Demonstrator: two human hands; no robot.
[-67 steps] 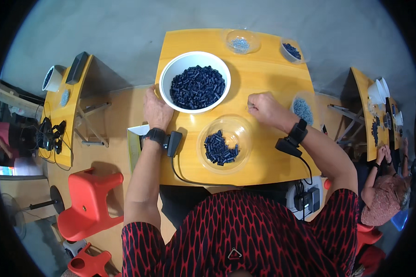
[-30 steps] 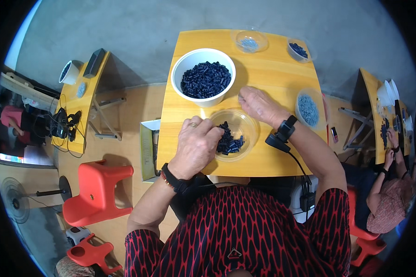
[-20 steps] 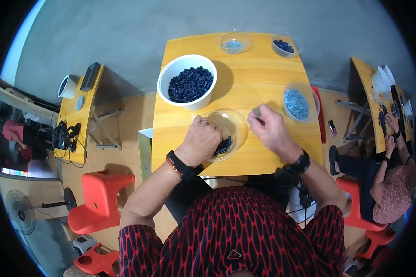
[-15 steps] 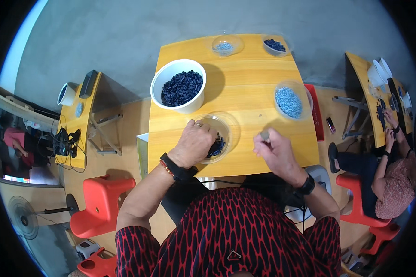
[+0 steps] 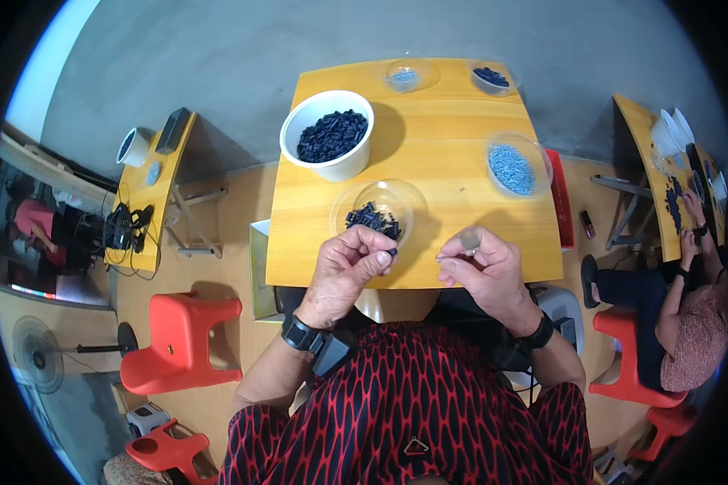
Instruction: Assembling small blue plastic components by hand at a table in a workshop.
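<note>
My left hand (image 5: 344, 275) pinches a small dark navy piece (image 5: 393, 251) between thumb and fingers, at the near edge of a clear plastic bowl (image 5: 407, 212). Similar dark, short tube-like pieces (image 5: 369, 218) lie in that bowl. Across from it, my right hand (image 5: 493, 279) is closed around a small grey-brown object (image 5: 469, 239), whose rounded end shows above the fingers. The right thumb and fingertip also meet at a tiny pale tip, too small to name. Both hands are above the table's near edge, apart from each other.
A white bucket (image 5: 344, 168) of dark pieces stands at the table's left. To the right sits a clear bowl (image 5: 544, 171) of light blue pieces; two more bowls stand at the back. A red bin (image 5: 561, 202) is beside the table. Another person (image 5: 694, 331) works at the far right.
My left hand has come out of the clear bowl toward me, now with a dark piece in its fingers. My right hand has turned and moved slightly nearer the left.
</note>
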